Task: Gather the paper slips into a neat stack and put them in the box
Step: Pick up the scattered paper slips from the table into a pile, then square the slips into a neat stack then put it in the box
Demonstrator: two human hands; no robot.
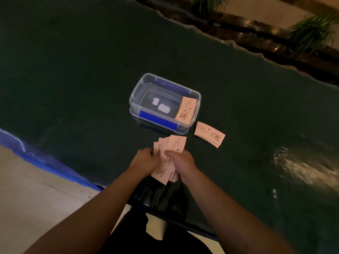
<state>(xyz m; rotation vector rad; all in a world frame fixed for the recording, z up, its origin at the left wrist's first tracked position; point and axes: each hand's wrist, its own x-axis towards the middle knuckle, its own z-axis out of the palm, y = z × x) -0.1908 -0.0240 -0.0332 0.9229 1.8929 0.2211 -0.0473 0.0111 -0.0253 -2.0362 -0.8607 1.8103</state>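
Note:
A fanned bunch of pink paper slips printed with a coffee-cup logo is held between both hands above the dark table. My left hand grips its left side and my right hand presses on it with the thumb on top. Past my hands stands a clear plastic box with blue clips, lid off. A bundle of slips leans inside its right end. Another neat stack of slips lies on the table to the right of the box.
The dark green table has a wavy far edge with plants beyond it. Its near left edge carries blue tape, with pale floor below. Two white labels show on the box bottom.

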